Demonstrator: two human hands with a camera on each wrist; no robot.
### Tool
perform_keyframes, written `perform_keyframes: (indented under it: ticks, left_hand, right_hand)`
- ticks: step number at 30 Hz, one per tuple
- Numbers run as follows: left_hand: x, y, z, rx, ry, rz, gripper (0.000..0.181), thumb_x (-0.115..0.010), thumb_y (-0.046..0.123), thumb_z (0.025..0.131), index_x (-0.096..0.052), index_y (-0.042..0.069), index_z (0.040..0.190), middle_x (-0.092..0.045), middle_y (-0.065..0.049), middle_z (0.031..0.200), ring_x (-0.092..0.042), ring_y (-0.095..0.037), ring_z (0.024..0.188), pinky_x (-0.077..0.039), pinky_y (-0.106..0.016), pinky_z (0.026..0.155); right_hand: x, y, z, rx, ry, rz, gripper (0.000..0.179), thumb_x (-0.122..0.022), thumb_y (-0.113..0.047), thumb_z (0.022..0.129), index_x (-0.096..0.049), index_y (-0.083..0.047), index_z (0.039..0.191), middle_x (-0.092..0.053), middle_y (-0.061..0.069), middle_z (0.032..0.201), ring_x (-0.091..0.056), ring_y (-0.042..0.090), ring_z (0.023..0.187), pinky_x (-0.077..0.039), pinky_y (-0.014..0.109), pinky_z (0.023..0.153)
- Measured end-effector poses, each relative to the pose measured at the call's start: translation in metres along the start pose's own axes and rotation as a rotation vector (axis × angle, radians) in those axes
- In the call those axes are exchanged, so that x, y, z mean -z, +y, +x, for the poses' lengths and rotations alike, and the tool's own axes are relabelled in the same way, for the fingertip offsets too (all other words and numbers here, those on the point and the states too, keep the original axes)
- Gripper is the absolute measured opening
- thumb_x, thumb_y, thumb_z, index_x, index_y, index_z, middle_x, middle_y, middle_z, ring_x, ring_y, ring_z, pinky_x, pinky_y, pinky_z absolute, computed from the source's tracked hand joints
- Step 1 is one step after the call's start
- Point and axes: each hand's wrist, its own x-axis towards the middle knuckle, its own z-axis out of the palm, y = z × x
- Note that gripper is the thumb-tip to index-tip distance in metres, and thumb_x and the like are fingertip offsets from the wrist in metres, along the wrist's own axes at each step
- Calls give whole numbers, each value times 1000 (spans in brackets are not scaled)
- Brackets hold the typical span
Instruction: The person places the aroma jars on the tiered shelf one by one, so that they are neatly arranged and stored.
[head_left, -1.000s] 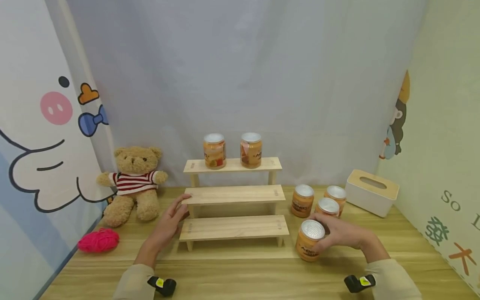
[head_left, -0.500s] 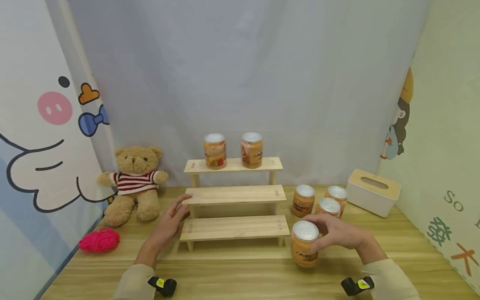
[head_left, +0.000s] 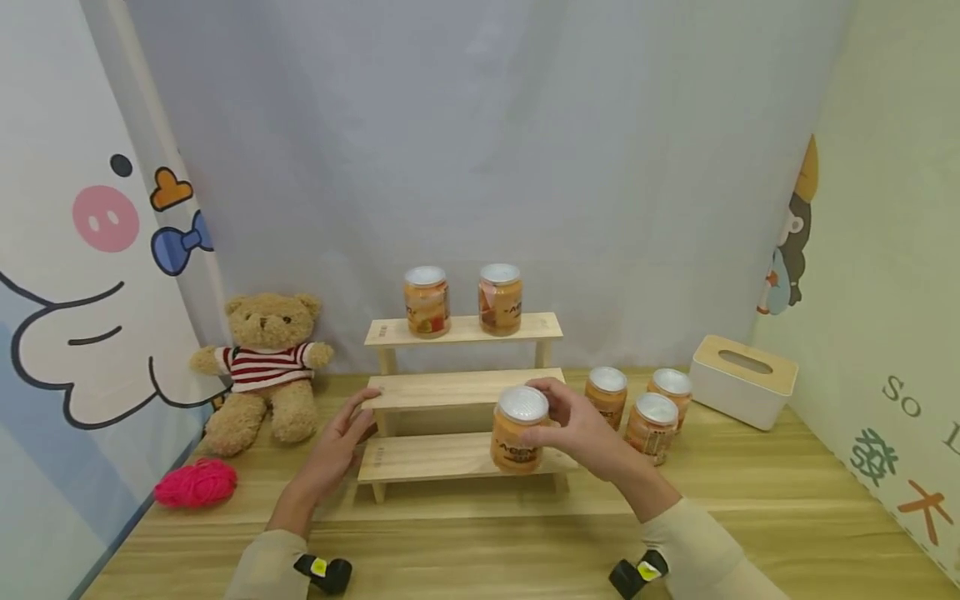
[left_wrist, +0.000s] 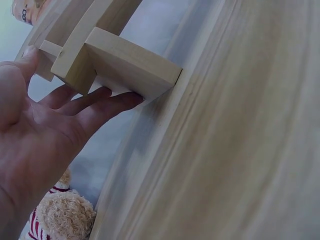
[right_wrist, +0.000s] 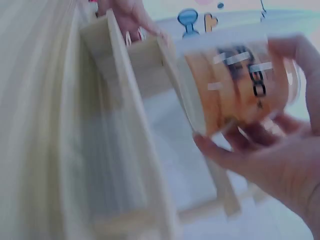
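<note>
My right hand (head_left: 581,433) grips an orange-labelled can (head_left: 517,446) with a silver lid, thumb on its near side and fingers behind. In the head view the upright can overlaps the bottom shelf (head_left: 442,458) of a three-step wooden stand. The right wrist view shows the can's label (right_wrist: 240,85) and fingers round it, slightly blurred. My left hand (head_left: 333,446) touches the stand's left end; in the left wrist view its extended fingers (left_wrist: 107,107) lie against a wooden leg (left_wrist: 130,62). Two similar cans, left (head_left: 427,304) and right (head_left: 500,302), stand on the top shelf (head_left: 465,327).
Right of the stand are three more cans, at the back left (head_left: 609,392), front (head_left: 651,429) and back right (head_left: 672,387), beside a white tissue box (head_left: 738,392). A teddy bear (head_left: 270,367) and pink yarn (head_left: 197,483) sit at left. A curtain (head_left: 637,167) hangs behind.
My right hand has lifted the can from the table at the stand's right and carried it left and up, in front of the lower shelves. The left hand stays at the stand.
</note>
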Motion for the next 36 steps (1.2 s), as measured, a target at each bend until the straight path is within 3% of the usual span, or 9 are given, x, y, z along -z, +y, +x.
perform_keyframes:
  ticks: [1, 5, 12, 18, 23, 29, 36]
  left_hand:
    - [0, 0, 0, -1, -3, -1, 51, -40, 44, 108, -32, 24, 154, -6, -3, 166, -23, -45, 146, -38, -36, 61]
    - [-1, 1, 1, -3, 3, 7, 52, -41, 44, 108, -32, 22, 154, -8, -5, 166, -25, -45, 145, -35, -35, 55]
    - [-2, 0, 2, -7, -2, 0, 51, -41, 45, 108, -33, 23, 154, -7, -3, 166, -26, -44, 144, -32, -36, 52]
    - [-2, 2, 3, -8, -3, 12, 52, -39, 44, 108, -32, 21, 154, -6, -6, 166, -25, -46, 144, -30, -36, 51]
    - [-3, 3, 2, 6, 7, 15, 51, -40, 45, 108, -34, 23, 153, -10, -7, 166, -26, -46, 144, -38, -32, 54]
    - [-5, 3, 2, -3, 6, 16, 50, -40, 44, 108, -34, 23, 153, -11, -8, 166, -29, -45, 143, -29, -35, 50]
    - [-3, 3, 0, -4, 8, 18, 50, -40, 44, 108, -34, 23, 153, -11, -6, 166, -28, -45, 143, -29, -36, 50]
  right_hand:
    - [-5, -3, 8, -9, 32, -7, 64, -76, -18, 90, -44, -3, 144, -57, 17, 131, -57, 30, 119, -49, 43, 94]
    - [-22, -14, 39, -60, 127, -30, 65, -76, -23, 90, -46, -6, 145, -60, 15, 130, -58, 28, 117, -49, 45, 94]
    - [-48, -21, 76, -40, 133, -19, 61, -75, -23, 91, -49, -4, 142, -62, 15, 127, -61, 26, 112, -51, 45, 92]
    - [-67, -23, 99, -28, 186, -103, 68, -78, -30, 89, -46, -6, 143, -59, 13, 129, -59, 27, 115, -50, 45, 93]
    - [-68, -19, 110, -40, 196, -129, 72, -79, -33, 88, -43, -9, 146, -56, 11, 131, -58, 26, 116, -51, 44, 92]
    - [-63, -15, 115, -53, 208, -166, 76, -84, -31, 84, -45, -11, 145, -57, 10, 130, -59, 27, 114, -52, 43, 89]
    - [-65, -9, 117, -36, 215, -214, 81, -87, -25, 82, -42, -9, 148, -57, 13, 131, -59, 31, 116, -52, 44, 89]
